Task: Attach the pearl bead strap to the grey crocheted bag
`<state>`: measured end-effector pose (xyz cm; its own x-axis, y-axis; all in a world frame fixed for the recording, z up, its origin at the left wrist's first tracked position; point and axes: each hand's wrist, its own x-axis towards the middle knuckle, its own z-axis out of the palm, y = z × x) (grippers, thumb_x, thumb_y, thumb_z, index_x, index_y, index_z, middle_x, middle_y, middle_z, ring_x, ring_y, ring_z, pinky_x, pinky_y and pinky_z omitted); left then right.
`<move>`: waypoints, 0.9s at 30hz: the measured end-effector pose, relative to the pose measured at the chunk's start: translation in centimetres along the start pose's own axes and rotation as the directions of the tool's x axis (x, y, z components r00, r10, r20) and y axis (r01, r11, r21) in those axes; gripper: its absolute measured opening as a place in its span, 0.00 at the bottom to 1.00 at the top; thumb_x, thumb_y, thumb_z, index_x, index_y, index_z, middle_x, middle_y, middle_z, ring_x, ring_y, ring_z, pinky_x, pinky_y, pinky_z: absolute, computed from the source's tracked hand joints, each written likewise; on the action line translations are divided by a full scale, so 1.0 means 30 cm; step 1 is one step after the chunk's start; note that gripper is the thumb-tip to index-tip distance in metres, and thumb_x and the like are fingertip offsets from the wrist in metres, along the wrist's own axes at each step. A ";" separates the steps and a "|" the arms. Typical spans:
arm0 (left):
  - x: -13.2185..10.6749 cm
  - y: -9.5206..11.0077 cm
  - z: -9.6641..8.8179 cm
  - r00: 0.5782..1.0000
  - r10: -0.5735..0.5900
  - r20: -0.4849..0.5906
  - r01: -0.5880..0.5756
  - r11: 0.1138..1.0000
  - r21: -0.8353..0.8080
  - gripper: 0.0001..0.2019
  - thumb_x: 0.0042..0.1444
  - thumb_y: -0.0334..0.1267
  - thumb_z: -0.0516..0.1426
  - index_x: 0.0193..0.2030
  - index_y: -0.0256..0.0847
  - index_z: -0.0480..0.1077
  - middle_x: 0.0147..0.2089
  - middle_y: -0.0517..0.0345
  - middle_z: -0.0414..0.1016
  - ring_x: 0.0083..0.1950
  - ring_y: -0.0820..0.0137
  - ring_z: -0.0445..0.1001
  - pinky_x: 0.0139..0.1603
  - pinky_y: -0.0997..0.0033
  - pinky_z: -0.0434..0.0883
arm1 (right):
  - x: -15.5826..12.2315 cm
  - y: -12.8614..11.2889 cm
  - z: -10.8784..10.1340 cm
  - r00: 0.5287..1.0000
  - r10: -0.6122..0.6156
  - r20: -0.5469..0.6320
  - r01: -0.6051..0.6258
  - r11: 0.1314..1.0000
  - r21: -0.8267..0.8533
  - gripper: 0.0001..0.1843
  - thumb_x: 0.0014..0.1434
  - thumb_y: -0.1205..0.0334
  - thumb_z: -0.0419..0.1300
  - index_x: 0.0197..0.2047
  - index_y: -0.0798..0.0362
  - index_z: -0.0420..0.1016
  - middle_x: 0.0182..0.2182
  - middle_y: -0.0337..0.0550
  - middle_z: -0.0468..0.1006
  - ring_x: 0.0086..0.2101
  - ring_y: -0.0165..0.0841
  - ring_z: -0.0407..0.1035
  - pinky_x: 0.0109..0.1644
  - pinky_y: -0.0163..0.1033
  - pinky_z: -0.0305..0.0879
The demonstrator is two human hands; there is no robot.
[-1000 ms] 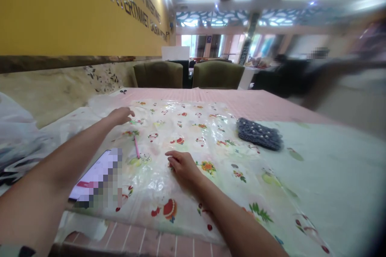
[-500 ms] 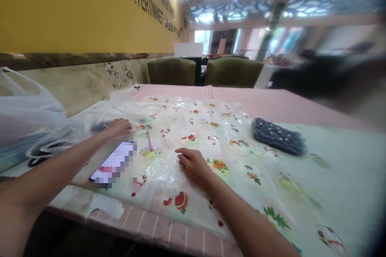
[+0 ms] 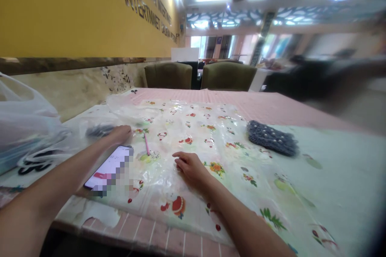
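My left hand (image 3: pixel 122 133) rests on the table with its fingers curled under; whatever is in them, if anything, is hidden. Just beside it lies a dark grey bundle (image 3: pixel 99 130) in clear plastic. A phone (image 3: pixel 109 168) with a lit screen lies below my left forearm. To the right of that hand is a thin pink stick (image 3: pixel 146 144), too small to tell its kind. My right hand (image 3: pixel 189 166) lies on the flowered plastic cover, holding nothing, index finger stretched out and thumb apart. Farther right sits a dark grey knitted piece (image 3: pixel 272 138) with white beads.
A white plastic bag (image 3: pixel 25 112) stands at the left by the wall, with a black cord-like item (image 3: pixel 34 163) near it. The clear plastic sheet (image 3: pixel 187 192) covers much of the table. Two green chairs (image 3: pixel 227 77) stand beyond the far edge. Small black scissors (image 3: pixel 134 91) lie at the back left.
The view has tilted up and shifted slightly, so the table things sit a little lower and further left. My left fingers look more tucked under. My right hand keeps its place on the cover.
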<state>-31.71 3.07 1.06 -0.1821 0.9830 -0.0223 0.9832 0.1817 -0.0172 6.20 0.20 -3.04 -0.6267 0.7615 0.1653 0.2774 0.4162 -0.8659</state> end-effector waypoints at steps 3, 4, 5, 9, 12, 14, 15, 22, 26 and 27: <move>-0.037 0.021 -0.063 0.999 0.029 -0.039 -0.030 1.000 -0.009 0.14 0.58 0.42 0.45 0.40 0.39 0.67 0.38 0.44 0.77 0.39 0.56 0.75 0.40 0.62 0.67 | 0.005 0.014 0.004 1.000 -0.023 -0.009 0.023 1.000 -0.013 0.18 0.61 0.65 0.54 0.51 0.55 0.78 0.24 0.39 0.74 0.27 0.29 0.66 0.36 0.35 0.62; -0.052 0.030 -0.090 0.998 0.052 -0.042 -0.053 0.998 -0.019 0.13 0.58 0.43 0.44 0.40 0.40 0.66 0.37 0.47 0.77 0.38 0.59 0.75 0.40 0.64 0.67 | 0.006 0.018 0.005 0.999 -0.030 -0.010 0.030 0.999 -0.021 0.17 0.61 0.65 0.54 0.51 0.55 0.78 0.24 0.39 0.74 0.27 0.29 0.66 0.36 0.35 0.62; -0.068 0.040 -0.119 0.996 0.077 -0.050 -0.079 0.996 -0.030 0.13 0.59 0.43 0.44 0.41 0.41 0.65 0.36 0.50 0.76 0.37 0.62 0.74 0.39 0.66 0.67 | 0.008 0.022 0.006 0.999 -0.034 -0.012 0.033 0.999 -0.028 0.17 0.61 0.65 0.54 0.51 0.55 0.78 0.23 0.39 0.74 0.27 0.29 0.66 0.36 0.35 0.62; -0.108 0.091 -0.237 0.957 0.158 -0.243 -0.169 0.985 -0.022 0.13 0.61 0.45 0.43 0.42 0.41 0.63 0.35 0.53 0.74 0.35 0.65 0.73 0.38 0.69 0.66 | 0.009 0.023 0.007 0.999 -0.029 -0.015 0.028 0.999 -0.041 0.16 0.62 0.65 0.55 0.50 0.54 0.78 0.24 0.40 0.75 0.28 0.29 0.66 0.37 0.35 0.62; -0.087 0.121 -0.304 0.886 0.180 -0.428 -0.165 0.984 0.072 0.15 0.62 0.44 0.42 0.45 0.39 0.64 0.37 0.50 0.74 0.36 0.63 0.73 0.39 0.67 0.66 | 0.007 0.015 0.002 1.000 -0.027 -0.013 0.026 0.999 -0.041 0.16 0.62 0.65 0.54 0.50 0.54 0.79 0.24 0.40 0.76 0.28 0.29 0.67 0.37 0.35 0.62; -0.046 0.127 -0.325 0.862 0.180 -0.473 -0.126 0.981 0.145 0.17 0.64 0.43 0.41 0.47 0.38 0.65 0.41 0.46 0.74 0.39 0.61 0.73 0.41 0.65 0.66 | 0.005 0.011 -0.001 1.000 -0.017 -0.011 0.017 0.999 -0.036 0.16 0.62 0.65 0.54 0.50 0.55 0.79 0.25 0.40 0.76 0.28 0.29 0.67 0.37 0.35 0.62; -0.020 0.126 -0.327 0.870 0.181 -0.458 -0.109 0.978 0.179 0.17 0.64 0.43 0.41 0.48 0.37 0.66 0.43 0.44 0.74 0.41 0.59 0.73 0.42 0.64 0.66 | 0.005 0.009 -0.003 1.000 -0.011 -0.013 0.010 0.999 -0.035 0.16 0.62 0.64 0.54 0.50 0.55 0.79 0.25 0.41 0.76 0.28 0.29 0.67 0.38 0.35 0.62; 0.149 0.085 -0.254 0.958 0.152 -0.244 -0.094 0.968 0.234 0.13 0.62 0.38 0.46 0.40 0.39 0.70 0.43 0.39 0.75 0.44 0.57 0.74 0.42 0.63 0.67 | 0.006 0.008 -0.007 1.000 -0.015 -0.009 0.014 0.999 -0.045 0.16 0.62 0.65 0.55 0.49 0.54 0.80 0.28 0.43 0.79 0.31 0.31 0.70 0.41 0.36 0.63; 0.198 0.082 -0.227 0.979 0.149 -0.138 -0.118 0.971 0.209 0.12 0.59 0.37 0.48 0.38 0.39 0.72 0.42 0.42 0.77 0.41 0.58 0.74 0.40 0.66 0.66 | 0.007 0.007 -0.009 1.000 -0.011 -0.003 0.011 0.999 -0.044 0.16 0.61 0.65 0.55 0.49 0.54 0.80 0.29 0.43 0.79 0.31 0.31 0.70 0.41 0.35 0.64; 0.206 0.083 -0.225 0.983 0.151 -0.104 -0.127 0.971 0.204 0.11 0.57 0.36 0.49 0.38 0.40 0.73 0.43 0.44 0.78 0.41 0.59 0.74 0.39 0.67 0.65 | 0.007 0.008 -0.008 1.000 -0.013 -0.003 0.013 0.999 -0.043 0.16 0.61 0.65 0.55 0.49 0.54 0.80 0.29 0.43 0.79 0.31 0.30 0.70 0.41 0.35 0.64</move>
<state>-30.30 9.76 7.63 -0.0295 0.9964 0.0792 0.9750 0.0461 -0.2175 6.31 0.58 -3.09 -0.6281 0.7575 0.1781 0.3004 0.4471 -0.8425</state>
